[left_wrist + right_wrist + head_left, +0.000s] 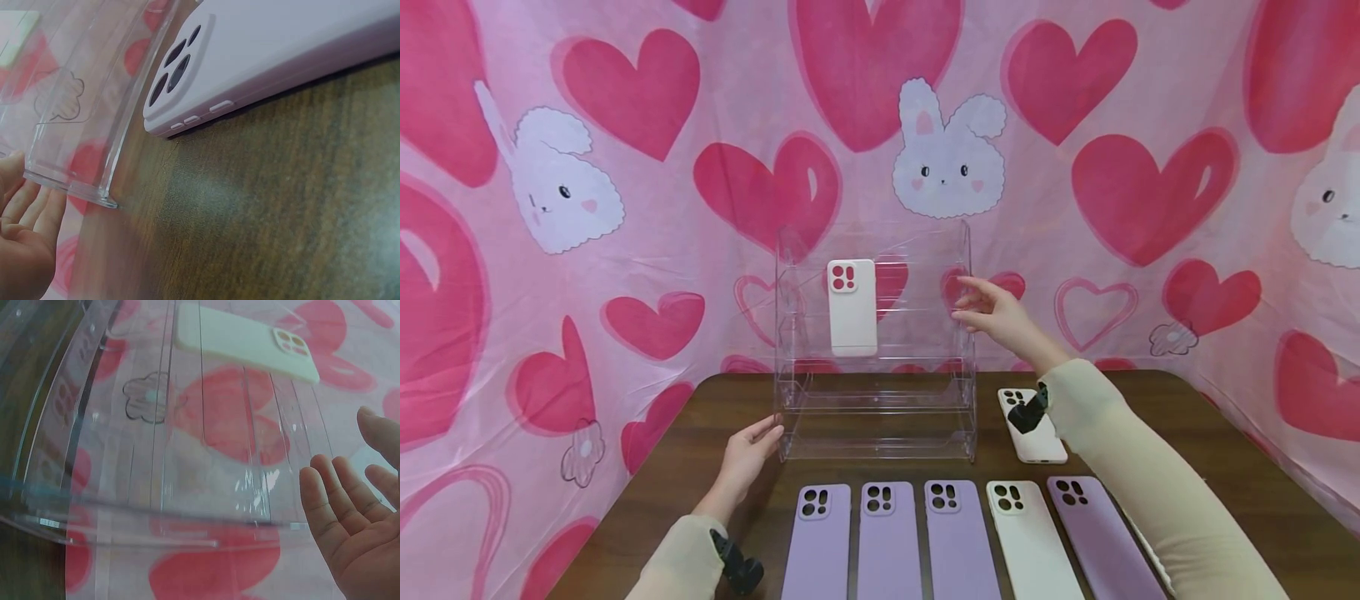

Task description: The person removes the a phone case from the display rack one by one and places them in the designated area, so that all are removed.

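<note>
A clear tiered acrylic rack (872, 450) stands on the table, with a white phone case (853, 321) upright on one of its upper tiers, left of the middle. My left hand (748, 450) is at the rack's lower left side, its fingertips right at the clear edge, as the left wrist view also shows. Beside the rack's upper right side is my right hand (996, 312), fingers parted and extended. In the right wrist view that hand (362, 525) has nothing between thumb and fingers.
Purple phone cases (887, 542) and a white one (1030, 542) lie in a row along the near part of the brown table (662, 483). Another white case (1037, 437) lies right of the rack, partly covered by the right wrist's camera. A pink heart-patterned cloth (865, 183) hangs behind.
</note>
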### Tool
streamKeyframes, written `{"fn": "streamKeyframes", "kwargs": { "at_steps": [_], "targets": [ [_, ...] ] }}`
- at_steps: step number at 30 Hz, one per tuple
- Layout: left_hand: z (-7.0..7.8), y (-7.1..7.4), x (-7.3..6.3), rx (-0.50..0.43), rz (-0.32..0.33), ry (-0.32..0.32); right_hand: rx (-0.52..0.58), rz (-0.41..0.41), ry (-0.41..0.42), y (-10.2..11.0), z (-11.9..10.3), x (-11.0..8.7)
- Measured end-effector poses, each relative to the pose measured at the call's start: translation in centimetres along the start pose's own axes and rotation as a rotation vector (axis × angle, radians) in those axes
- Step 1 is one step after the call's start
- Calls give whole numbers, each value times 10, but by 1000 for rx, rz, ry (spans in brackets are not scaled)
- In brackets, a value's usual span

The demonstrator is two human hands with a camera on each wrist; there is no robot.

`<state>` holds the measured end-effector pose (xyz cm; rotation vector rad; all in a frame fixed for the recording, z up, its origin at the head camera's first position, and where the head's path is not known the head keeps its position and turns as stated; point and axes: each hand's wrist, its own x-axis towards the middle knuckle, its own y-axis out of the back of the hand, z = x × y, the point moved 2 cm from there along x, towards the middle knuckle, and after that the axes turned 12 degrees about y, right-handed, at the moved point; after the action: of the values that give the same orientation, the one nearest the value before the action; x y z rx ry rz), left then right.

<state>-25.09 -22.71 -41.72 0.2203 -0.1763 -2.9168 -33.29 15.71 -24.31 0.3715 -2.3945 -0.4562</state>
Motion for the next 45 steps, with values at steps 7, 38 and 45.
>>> {"fn": "streamKeyframes", "kwargs": {
  "at_steps": [7,38,45],
  "targets": [
    [-1,1,0,15,4,0,11,-31,-9,-23,-4,13],
    [-1,1,1,33,-9,5,103,-63,-132,-100,13,45],
    [-1,1,1,21,-2,6,109,-38,-130,-113,16,53]
  ]
}}
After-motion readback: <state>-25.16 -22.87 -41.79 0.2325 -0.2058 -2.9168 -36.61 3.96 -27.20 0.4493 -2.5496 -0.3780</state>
